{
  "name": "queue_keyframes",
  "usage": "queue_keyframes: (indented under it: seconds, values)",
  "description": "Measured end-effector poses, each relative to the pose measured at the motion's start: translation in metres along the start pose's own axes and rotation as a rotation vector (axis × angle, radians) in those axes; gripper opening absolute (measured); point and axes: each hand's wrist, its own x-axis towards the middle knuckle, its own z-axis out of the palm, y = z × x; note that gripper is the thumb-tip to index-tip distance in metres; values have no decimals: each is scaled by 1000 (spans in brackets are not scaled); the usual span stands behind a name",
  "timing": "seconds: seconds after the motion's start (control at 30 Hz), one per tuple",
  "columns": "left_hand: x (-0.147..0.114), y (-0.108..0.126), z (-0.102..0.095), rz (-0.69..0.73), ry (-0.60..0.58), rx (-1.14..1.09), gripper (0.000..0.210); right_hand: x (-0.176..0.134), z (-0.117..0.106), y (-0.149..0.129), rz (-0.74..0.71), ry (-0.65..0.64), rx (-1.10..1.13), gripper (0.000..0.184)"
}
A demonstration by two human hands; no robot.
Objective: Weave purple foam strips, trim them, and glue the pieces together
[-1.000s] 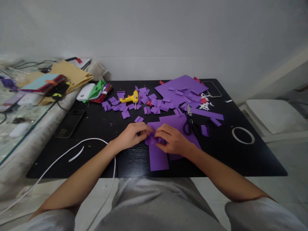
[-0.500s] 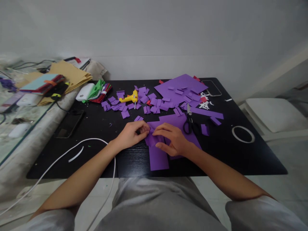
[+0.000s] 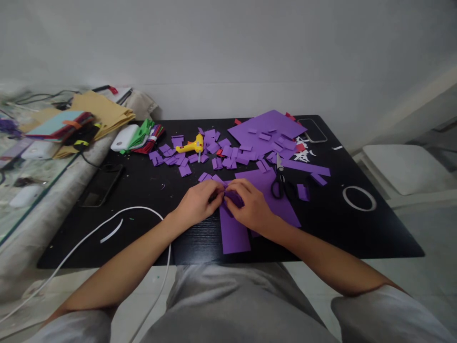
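My left hand (image 3: 200, 201) and my right hand (image 3: 250, 202) meet over the purple paper, fingertips pinched close together. Between them is a small purple paper piece (image 3: 233, 196), mostly covered by the fingers. Under the hands lies a purple paper strip (image 3: 235, 238) that reaches toward the table's near edge. A larger purple sheet (image 3: 280, 209) lies beneath my right hand and extends to the right. Black-handled scissors (image 3: 278, 183) rest at that sheet's right edge, blades pointing away from me.
A yellow glue gun (image 3: 193, 144) lies among several folded purple paper pieces (image 3: 185, 170). Farther back is a big purple sheet (image 3: 257, 125) with pieces on it. A phone (image 3: 102, 186) and white cable (image 3: 139, 207) are left; a white ring (image 3: 359, 198) is right.
My right hand's fingers have closed from a spread pose into a pinch on the small paper piece. My left hand stays pinched beside it, and the piece is now more covered.
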Motion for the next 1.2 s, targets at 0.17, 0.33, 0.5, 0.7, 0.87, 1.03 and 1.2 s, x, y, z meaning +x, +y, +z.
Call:
queue_keyframes:
  seconds: [0.17,0.33,0.5,0.7,0.87,1.03,1.2]
  values:
    - [-1,6,2,-17,21,-49,6,-2,0,3,-28,-22,-166,12]
    - [1,11,1,-52,27,-132,5,-1,0,6,-30,-59,-150,14]
    - [1,10,2,-84,53,-145,6,0,-1,8,-84,-88,-166,17]
    - [1,9,3,-104,55,-147,7,1,-3,9,-145,-72,-185,16]
    - [2,10,3,-81,73,-143,8,0,-1,10,-106,-77,-172,14]
    - [2,10,3,-80,84,-136,9,-1,1,10,-49,-57,-157,10]
    - [2,10,3,-95,94,-139,8,0,2,9,46,-24,-59,3]
